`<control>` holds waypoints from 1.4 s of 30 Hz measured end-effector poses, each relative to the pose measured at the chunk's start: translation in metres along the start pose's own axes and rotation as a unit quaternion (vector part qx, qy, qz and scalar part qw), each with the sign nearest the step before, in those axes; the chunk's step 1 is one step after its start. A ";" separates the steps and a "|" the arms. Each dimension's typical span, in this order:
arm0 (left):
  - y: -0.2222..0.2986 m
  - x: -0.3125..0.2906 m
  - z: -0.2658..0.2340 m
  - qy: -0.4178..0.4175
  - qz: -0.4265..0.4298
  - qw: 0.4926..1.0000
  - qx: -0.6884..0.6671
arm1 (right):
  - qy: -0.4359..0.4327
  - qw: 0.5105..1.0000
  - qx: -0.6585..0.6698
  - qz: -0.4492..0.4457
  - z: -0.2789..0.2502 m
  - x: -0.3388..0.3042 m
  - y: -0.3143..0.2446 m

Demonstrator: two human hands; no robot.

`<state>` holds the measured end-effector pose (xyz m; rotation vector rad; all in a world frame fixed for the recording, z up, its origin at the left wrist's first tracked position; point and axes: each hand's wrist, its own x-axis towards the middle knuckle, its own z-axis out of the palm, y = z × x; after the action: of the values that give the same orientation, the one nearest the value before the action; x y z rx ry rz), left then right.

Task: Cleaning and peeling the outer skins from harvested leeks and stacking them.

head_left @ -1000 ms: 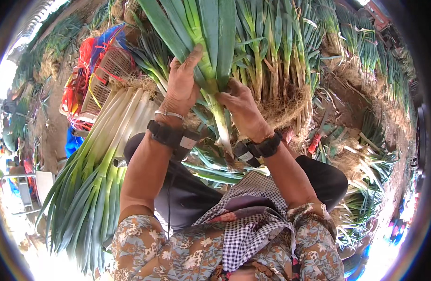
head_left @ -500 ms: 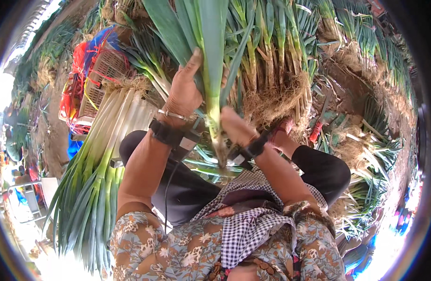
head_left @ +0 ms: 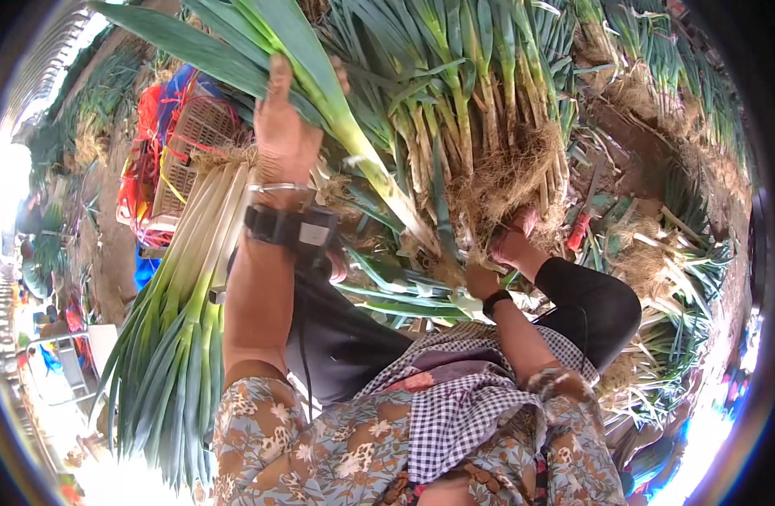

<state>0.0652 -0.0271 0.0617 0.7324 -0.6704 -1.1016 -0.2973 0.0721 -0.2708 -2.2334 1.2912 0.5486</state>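
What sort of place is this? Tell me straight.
Probably an open-air field or farm yard where leeks are trimmed. Piles of rooty leeks lie on bare soil, cleaned stalks are stacked, and the left hand lifts one leek.

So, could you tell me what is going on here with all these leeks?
A person is handling a single leek amid heaps of them. The left hand grips its green leaves, raised high, while the right hand is down at the white root end. To the left lies a long bundle of cleaned leeks; ahead stands a stack with shaggy roots. A red and blue crate sits further back.
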 end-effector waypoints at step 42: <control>-0.027 0.010 -0.005 0.055 0.035 0.997 -0.035 | 0.475 0.768 0.276 -0.328 -0.253 -0.021 -0.167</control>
<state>0.0572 -0.0430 0.0381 0.6989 -0.5569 -1.0092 -0.1373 0.0059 -0.0217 -2.2016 0.7299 -1.2139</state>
